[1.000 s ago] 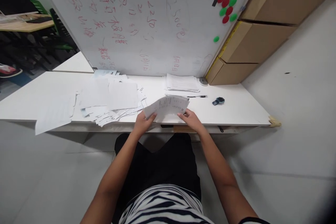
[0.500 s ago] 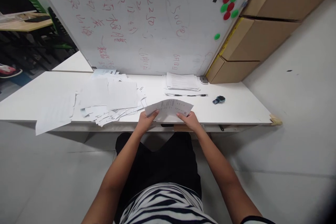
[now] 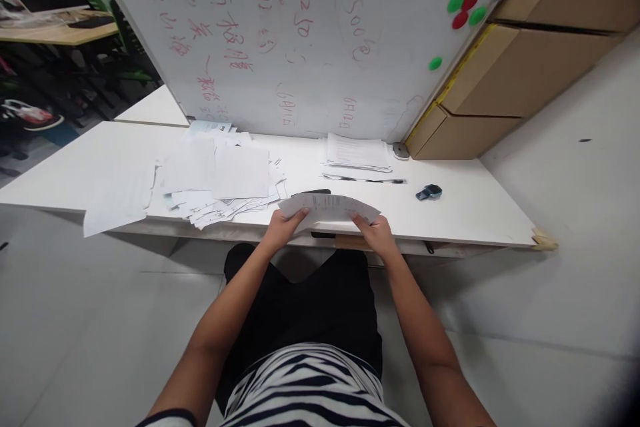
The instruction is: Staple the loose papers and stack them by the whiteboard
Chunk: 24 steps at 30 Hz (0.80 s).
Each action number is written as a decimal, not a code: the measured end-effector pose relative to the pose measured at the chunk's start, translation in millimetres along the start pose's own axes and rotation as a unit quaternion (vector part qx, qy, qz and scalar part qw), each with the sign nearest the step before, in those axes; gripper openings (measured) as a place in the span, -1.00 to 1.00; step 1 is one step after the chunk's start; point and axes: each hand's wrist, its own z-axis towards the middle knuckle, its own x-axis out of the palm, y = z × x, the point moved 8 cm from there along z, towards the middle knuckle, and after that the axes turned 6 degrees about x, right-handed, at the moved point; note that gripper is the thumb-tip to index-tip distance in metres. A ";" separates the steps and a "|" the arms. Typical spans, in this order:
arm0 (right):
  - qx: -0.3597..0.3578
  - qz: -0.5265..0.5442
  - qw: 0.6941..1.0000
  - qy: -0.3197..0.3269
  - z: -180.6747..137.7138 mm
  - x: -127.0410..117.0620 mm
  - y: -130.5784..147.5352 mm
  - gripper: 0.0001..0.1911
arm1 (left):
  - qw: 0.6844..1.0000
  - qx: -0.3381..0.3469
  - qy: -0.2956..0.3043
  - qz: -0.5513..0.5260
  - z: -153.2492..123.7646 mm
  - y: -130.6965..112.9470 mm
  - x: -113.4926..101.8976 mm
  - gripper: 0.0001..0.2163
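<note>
Pinching left end of printed paper point(image 3: 331, 208) with left hand point(image 3: 281, 229), thumb-side up. Looks light, limp and easily creased, bowed above the front edge of the bench point(image 3: 475, 207); best held by both ends. Pinching right end likewise with right hand point(image 3: 378, 235). Reaching forward with both forearms point(image 3: 239, 283) slanted inward.

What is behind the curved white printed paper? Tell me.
Behind the curved white printed paper, white tabletop and part of a flat black object show; the object's remainder, covered by the paper, cannot be seen.
</note>
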 end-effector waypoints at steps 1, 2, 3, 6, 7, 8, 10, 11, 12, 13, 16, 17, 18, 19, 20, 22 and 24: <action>0.005 -0.004 1.000 0.004 -0.5 -0.1 -1.3 -0.55 | 1.000 0.007 0.000 0.017 -0.1 -1.1 -1.0 -0.64; 0.015 -0.007 1.000 0.008 -0.5 0.0 -3.7 -0.55 | 0.999 0.017 0.004 0.035 0.2 -2.7 -1.6 -0.66; 0.024 -0.006 1.000 0.009 -0.2 -0.2 -6.4 -0.55 | 0.998 0.029 0.010 0.054 0.7 -4.7 -1.8 -0.68; 0.041 0.004 0.999 0.006 0.7 -0.7 -13.6 -0.56 | 0.993 0.057 0.034 0.097 3.2 -9.5 -1.1 -0.70; 0.043 0.004 0.999 0.007 0.8 -0.1 -15.6 -0.56 | 0.992 0.061 0.040 0.106 4.2 -10.0 -1.0 -0.70; 0.045 0.000 0.999 0.010 0.7 0.6 -17.4 -0.56 | 0.991 0.063 0.043 0.113 5.1 -10.2 -1.3 -0.69; 0.053 -0.011 0.998 0.011 0.3 1.2 -21.0 -0.54 | 0.990 0.065 0.046 0.117 6.7 -10.1 -2.0 -0.69; 0.056 -0.017 0.998 0.007 0.2 0.8 -22.4 -0.54 | 0.990 0.066 0.046 0.115 7.2 -9.9 -2.4 -0.69; 0.058 -0.022 0.998 0.003 0.2 0.5 -23.0 -0.53 | 0.991 0.065 0.045 0.110 7.5 -9.3 -2.8 -0.69; 0.057 -0.026 0.998 0.001 0.4 0.6 -22.8 -0.53 | 0.992 0.062 0.044 0.105 7.6 -8.5 -3.1 -0.69; 0.042 -0.027 0.999 0.005 1.0 2.6 -17.7 -0.55 | 0.994 0.045 0.047 0.090 7.0 -5.0 -2.9 -0.66; 0.037 -0.028 0.999 0.006 0.5 2.8 -15.5 -0.55 | 0.994 0.040 0.049 0.088 6.8 -4.4 -3.1 -0.66; 0.032 -0.029 0.999 0.002 -0.7 1.8 -13.5 -0.56 | 0.994 0.037 0.052 0.088 6.6 -4.5 -3.2 -0.65; 0.029 -0.031 0.999 -0.006 -2.8 -0.7 -12.2 -0.56 | 0.993 0.040 0.055 0.092 6.6 -5.9 -3.6 -0.65; 0.028 -0.033 0.999 -0.018 -5.7 -4.7 -12.0 -0.56 | 0.992 0.050 0.059 0.099 7.0 -8.5 -4.0 -0.65; 0.041 -0.030 0.997 -0.055 -14.2 -17.3 -16.9 -0.54 | 0.987 0.083 0.068 0.123 8.4 -15.8 -4.8 -0.67; 0.065 -0.006 0.993 -0.098 -24.7 -33.8 -28.7 -0.52 | 0.976 0.120 0.070 0.167 11.5 -22.4 -5.2 -0.67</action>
